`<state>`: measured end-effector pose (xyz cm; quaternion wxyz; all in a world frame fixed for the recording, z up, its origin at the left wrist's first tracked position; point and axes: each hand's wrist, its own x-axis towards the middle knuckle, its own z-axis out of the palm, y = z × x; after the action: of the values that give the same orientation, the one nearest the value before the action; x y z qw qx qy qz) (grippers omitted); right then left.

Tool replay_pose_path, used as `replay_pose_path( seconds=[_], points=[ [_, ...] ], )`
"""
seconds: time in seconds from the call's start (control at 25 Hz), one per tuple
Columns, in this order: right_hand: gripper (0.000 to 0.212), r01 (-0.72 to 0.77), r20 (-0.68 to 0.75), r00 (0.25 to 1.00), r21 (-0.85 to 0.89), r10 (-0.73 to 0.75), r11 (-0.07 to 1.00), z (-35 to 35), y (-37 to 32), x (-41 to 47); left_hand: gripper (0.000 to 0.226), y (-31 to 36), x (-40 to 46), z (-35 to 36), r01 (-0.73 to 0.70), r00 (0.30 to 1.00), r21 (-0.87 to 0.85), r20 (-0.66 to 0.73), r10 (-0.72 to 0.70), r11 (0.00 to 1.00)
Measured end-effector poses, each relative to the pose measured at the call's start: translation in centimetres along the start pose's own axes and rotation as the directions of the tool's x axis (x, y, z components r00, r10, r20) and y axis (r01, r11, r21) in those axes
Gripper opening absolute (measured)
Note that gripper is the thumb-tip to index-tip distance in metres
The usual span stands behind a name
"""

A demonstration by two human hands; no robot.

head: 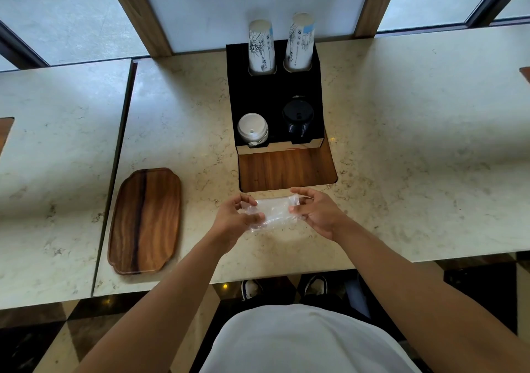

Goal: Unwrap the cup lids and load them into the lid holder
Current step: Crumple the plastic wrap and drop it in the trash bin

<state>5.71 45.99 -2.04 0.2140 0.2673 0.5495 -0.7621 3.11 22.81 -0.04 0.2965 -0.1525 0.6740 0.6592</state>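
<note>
Clear plastic wrap point(274, 210) is pinched at both ends — left hand point(233, 218), right hand point(317, 213) — likely to pull it taut. Lid holder point(275, 97) sits at 12 o'clock; white lids point(252, 130) and black lids point(297, 119) already slotted.

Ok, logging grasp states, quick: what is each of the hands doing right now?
Left hand: closed, pinching the left end of the clear plastic wrapper.
Right hand: closed, pinching the wrapper's right end.

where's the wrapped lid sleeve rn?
In the head view, the plastic-wrapped lid sleeve sits low centre, held at its ends by the left hand and right hand, just above the counter in front of the black holder.
</note>
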Motion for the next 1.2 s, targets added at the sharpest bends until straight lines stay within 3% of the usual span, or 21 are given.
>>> replay_pose_path(
  seconds=[0.2, 0.28, 0.48, 0.6, 0.68, 0.76, 0.84, 0.88, 1.04, 1.2],
  points=[
    [0.036, 0.048, -0.087, 0.994, -0.158, -0.063, 0.986, 0.8, 0.4, -0.1, 0.048, -0.4, 0.0, 0.3, -0.035, 0.999, 0.013, -0.012, 0.035, 0.999],
    [0.031, 0.057, -0.103, 0.992, -0.202, -0.079, 0.978, 0.9, 0.5, -0.1, 0.045, -0.3, -0.1, 0.4, 0.021, 0.999, 0.042, 0.036, -0.022, 0.999],
    [0.033, 0.068, 0.116, 0.993, -0.302, -0.034, 0.951, -0.2, -0.9, -0.9, 0.032, 0.9, 0.5, 0.1, 0.073, 0.939, 0.371, 0.288, -0.189, 0.926],
    [0.034, 0.105, 0.194, 0.98, -0.396, -0.029, 0.912, 0.1, -1.6, -0.9, 0.012, 1.2, 0.5, 0.9, -0.049, 0.95, 0.48, 0.293, -0.107, 0.876],
    [0.041, 0.103, 0.143, 0.989, -0.408, -0.048, 0.907, 0.9, -1.8, -0.9, 0.004, 1.0, 0.5, 1.6, -0.103, 0.971, 0.496, 0.238, -0.021, 0.862],
    [0.065, 0.044, 0.045, 0.999, -0.45, -0.026, 0.892, 1.6, -1.9, -1.0, 0.005, 0.7, 0.7, 1.9, -0.084, 0.989, 0.446, 0.143, 0.021, 0.891],
    [0.09, -0.023, 0.029, 0.999, -0.452, 0.04, 0.892, 1.9, -1.6, -1.1, 0.005, 0.7, 0.9, 1.9, -0.045, 0.997, 0.358, 0.081, 0.016, 0.933],
    [0.092, -0.043, 0.049, 0.996, -0.424, 0.07, 0.905, 1.8, -1.3, -1.2, 0.004, 0.6, 1.0, 1.8, -0.031, 0.998, 0.315, 0.057, 0.013, 0.949],
    [0.046, -0.027, 0.18, 0.98, -0.279, 0.08, 0.96, 1.1, -0.4, -1.8, 0.007, 0.6, 1.2, 1.1, 0.0, 1.0, 0.159, 0.025, -0.004, 0.987],
    [0.013, 0.031, 0.131, 0.991, -0.201, -0.004, 0.979, 0.8, 0.2, -1.6, 0.014, 0.7, 0.7, 0.7, 0.053, 0.987, 0.049, 0.15, -0.06, 0.997]
  ],
)
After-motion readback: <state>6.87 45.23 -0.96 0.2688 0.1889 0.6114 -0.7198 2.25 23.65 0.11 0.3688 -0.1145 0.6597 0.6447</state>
